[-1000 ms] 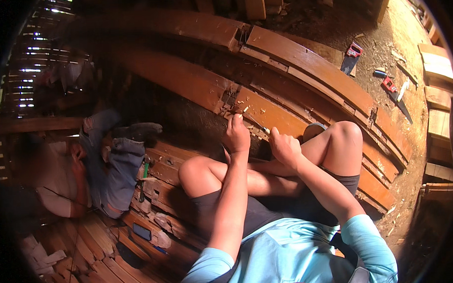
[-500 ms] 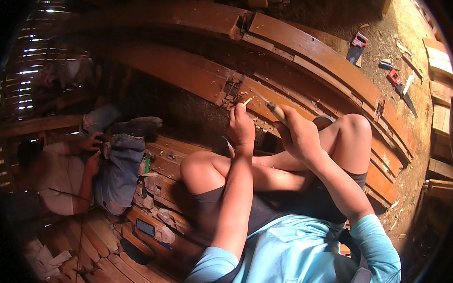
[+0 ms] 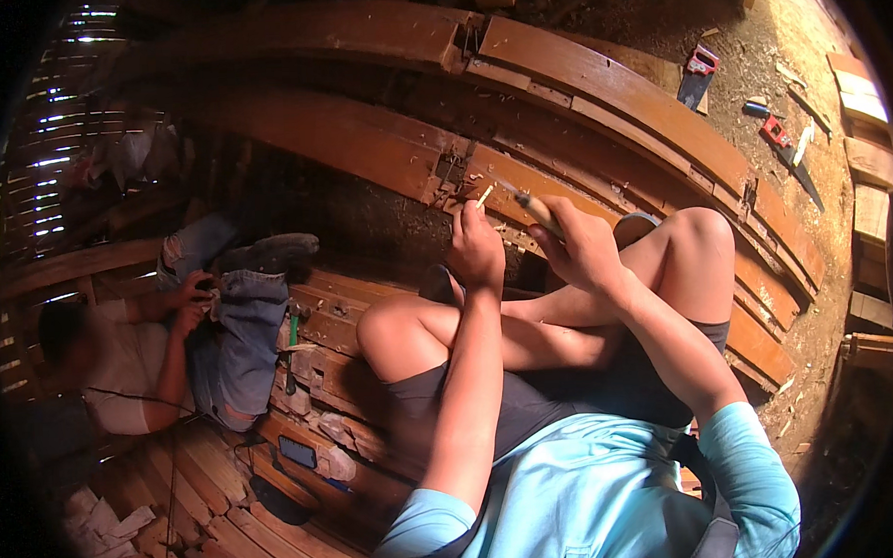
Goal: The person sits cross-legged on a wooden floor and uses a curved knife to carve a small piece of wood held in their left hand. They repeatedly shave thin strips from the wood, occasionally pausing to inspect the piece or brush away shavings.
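A short, pale sliver of wood [image 3: 484,196] pokes up from the pinched fingers of my left hand [image 3: 478,250]. My right hand [image 3: 585,243] is wrapped round the light wooden handle of a knife [image 3: 537,211] with a dark collar. Its thin blade is smeared by motion and points up and left, close to the sliver's tip. Whether blade and wood touch, I cannot tell. Both hands are held above my crossed legs, in front of a long brown wooden beam [image 3: 532,183] strewn with shavings.
Two red-handled hand saws [image 3: 697,76] [image 3: 792,161] lie on the shaving-covered ground at far right. A person [image 3: 140,368] sits at left, hands together. A phone [image 3: 297,452] and a green-handled tool [image 3: 294,329] lie on the planks between us.
My right hand and the knife have shifted slightly left and away from me, with the blade now blurred. My left hand holds nearly the same place. The other person's hands have moved a little.
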Demonstrator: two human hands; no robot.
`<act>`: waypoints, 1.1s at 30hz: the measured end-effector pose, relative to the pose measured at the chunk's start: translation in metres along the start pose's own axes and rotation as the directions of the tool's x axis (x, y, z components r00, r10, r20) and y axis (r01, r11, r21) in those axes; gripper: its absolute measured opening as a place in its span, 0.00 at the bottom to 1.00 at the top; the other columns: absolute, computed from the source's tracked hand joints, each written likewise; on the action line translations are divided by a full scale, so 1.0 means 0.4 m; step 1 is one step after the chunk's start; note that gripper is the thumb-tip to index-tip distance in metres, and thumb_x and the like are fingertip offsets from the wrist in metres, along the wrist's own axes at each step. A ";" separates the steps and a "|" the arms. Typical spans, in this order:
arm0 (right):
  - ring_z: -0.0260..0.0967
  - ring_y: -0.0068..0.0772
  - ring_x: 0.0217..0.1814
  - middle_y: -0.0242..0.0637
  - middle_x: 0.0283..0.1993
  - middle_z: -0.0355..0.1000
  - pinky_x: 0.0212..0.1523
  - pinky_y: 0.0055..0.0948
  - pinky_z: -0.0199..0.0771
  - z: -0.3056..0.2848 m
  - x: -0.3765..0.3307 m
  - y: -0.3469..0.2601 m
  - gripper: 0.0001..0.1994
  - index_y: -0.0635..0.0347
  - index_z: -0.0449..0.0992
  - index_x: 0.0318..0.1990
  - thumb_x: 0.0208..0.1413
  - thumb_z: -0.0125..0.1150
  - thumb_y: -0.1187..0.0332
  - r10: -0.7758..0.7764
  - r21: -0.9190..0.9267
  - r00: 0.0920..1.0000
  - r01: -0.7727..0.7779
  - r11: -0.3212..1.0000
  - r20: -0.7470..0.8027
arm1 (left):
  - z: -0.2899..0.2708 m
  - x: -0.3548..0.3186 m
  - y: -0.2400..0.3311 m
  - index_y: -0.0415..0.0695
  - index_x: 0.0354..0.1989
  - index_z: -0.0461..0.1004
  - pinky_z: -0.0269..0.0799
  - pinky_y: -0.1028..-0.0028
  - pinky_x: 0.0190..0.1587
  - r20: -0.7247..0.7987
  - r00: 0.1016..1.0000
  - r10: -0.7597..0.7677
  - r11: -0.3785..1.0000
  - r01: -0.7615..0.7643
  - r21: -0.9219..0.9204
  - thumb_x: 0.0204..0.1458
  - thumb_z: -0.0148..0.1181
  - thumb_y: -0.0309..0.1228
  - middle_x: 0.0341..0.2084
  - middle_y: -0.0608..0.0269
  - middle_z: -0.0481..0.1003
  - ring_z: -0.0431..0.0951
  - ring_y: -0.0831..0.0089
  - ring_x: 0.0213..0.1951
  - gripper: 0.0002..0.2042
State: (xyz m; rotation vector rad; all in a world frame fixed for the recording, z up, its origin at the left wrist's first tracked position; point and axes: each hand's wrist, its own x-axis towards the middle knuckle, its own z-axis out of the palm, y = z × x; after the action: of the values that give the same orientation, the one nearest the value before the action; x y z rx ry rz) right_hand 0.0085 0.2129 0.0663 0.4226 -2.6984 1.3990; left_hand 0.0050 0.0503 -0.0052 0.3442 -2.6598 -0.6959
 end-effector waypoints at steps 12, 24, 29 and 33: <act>0.72 0.55 0.24 0.47 0.21 0.72 0.24 0.49 0.71 0.059 -0.048 0.066 0.11 0.56 0.66 0.36 0.54 0.55 0.59 0.311 -0.387 0.892 -0.174 0.906 0.328 | -0.005 0.000 0.007 0.49 0.39 0.73 0.72 0.58 0.31 0.014 0.999 -0.041 0.995 0.040 0.086 0.56 0.52 0.32 0.33 0.58 0.76 0.77 0.53 0.33 0.06; 0.73 0.56 0.25 0.51 0.22 0.72 0.25 0.51 0.72 0.106 -0.065 0.079 0.10 0.59 0.68 0.32 0.53 0.55 0.62 0.376 -0.449 0.886 -0.230 0.864 0.270 | -0.007 0.010 0.002 0.46 0.40 0.73 0.73 0.59 0.33 0.060 0.995 -0.081 0.993 0.075 0.087 0.55 0.53 0.30 0.36 0.56 0.76 0.77 0.52 0.35 0.07; 0.72 0.54 0.24 0.49 0.20 0.71 0.24 0.49 0.71 0.045 0.004 0.015 0.12 0.58 0.68 0.34 0.52 0.58 0.60 0.313 -0.411 0.918 -0.195 0.891 0.242 | 0.005 0.004 0.000 0.45 0.38 0.73 0.73 0.59 0.32 0.025 0.999 -0.029 0.998 0.028 0.054 0.55 0.51 0.28 0.33 0.56 0.76 0.77 0.51 0.34 0.05; 0.72 0.54 0.25 0.48 0.22 0.70 0.24 0.48 0.70 0.041 -0.003 -0.011 0.11 0.57 0.67 0.34 0.52 0.60 0.61 -0.040 -0.011 0.988 0.039 0.999 -0.148 | 0.026 0.004 -0.021 0.49 0.40 0.72 0.73 0.60 0.26 0.042 0.999 -0.015 0.989 0.009 0.151 0.56 0.52 0.31 0.31 0.58 0.76 0.77 0.53 0.29 0.05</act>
State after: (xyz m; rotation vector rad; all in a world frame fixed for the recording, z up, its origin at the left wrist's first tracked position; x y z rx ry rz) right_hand 0.0118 0.1974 0.0599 0.3538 -2.5623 1.3522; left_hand 0.0003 0.0471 -0.0174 0.3903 -2.7608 -0.5122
